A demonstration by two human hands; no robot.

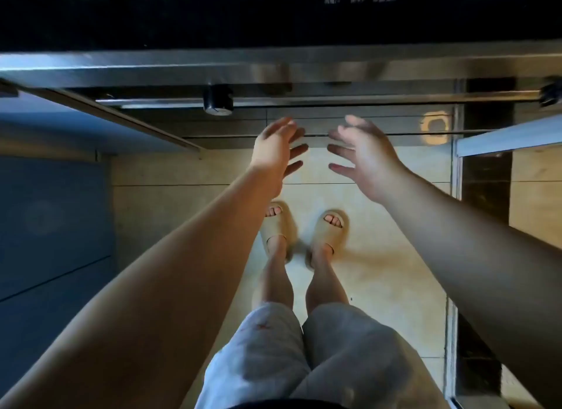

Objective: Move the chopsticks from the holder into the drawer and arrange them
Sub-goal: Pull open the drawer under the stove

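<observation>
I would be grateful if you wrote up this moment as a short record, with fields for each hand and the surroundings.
left hand: open, fingers spread, holding nothing
right hand: open, fingers spread, holding nothing
hands together: apart, palms turned towards each other
chopsticks, holder: not in view
ahead: steel rail with a black knob
below: tiled floor, feet in beige slippers

Both bare arms reach forward and down, the left hand [275, 151] and right hand [363, 157] held near each other, palms facing inward, fingers spread and straight, holding nothing.
</observation>
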